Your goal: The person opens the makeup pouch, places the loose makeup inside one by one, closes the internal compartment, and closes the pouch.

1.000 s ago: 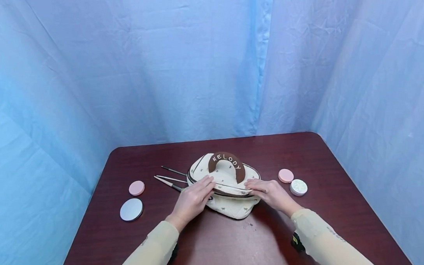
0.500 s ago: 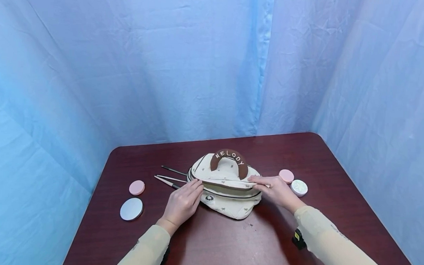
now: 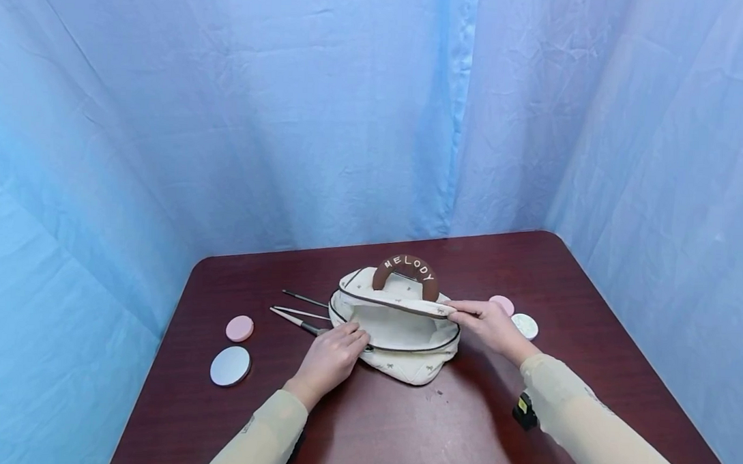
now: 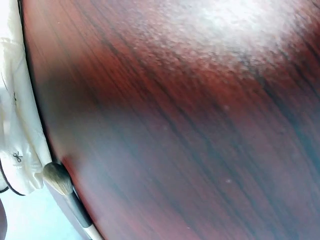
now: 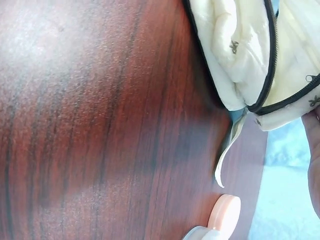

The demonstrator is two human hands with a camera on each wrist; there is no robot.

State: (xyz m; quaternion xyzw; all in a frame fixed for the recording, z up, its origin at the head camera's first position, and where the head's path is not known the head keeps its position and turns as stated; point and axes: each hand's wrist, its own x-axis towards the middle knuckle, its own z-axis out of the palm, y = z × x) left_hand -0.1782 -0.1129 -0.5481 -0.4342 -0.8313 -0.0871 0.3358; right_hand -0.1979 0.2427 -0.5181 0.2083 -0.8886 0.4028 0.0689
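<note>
A cream cosmetic bag (image 3: 403, 367) with a small bow print stands mid-table, its zipped lid raised and the pale inside showing. Its brown padded handle (image 3: 406, 263) reads MELODY. With thumb and fingers, my right hand (image 3: 494, 328) pinches the lid's right front edge and holds it up. My left hand (image 3: 331, 357) has its fingers curled over the front rim on the left. The right wrist view shows the dark zipper (image 5: 273, 45) parted at the bag's corner. In the left wrist view, a makeup brush (image 4: 76, 206) lies by the bag; the left hand is nearly out of frame.
Several makeup brushes (image 3: 295, 319) lie left of the bag. Further left are a pink round case (image 3: 240, 328) and a white round case (image 3: 230, 366). Another pink case (image 3: 502, 304) and a patterned white one (image 3: 524, 325) sit beyond my right hand. Blue curtains (image 3: 351, 122) surround the table.
The lid has risen from nearly closed to wide open in my right hand. My left hand drew back left off the lid, then came onto the front rim.
</note>
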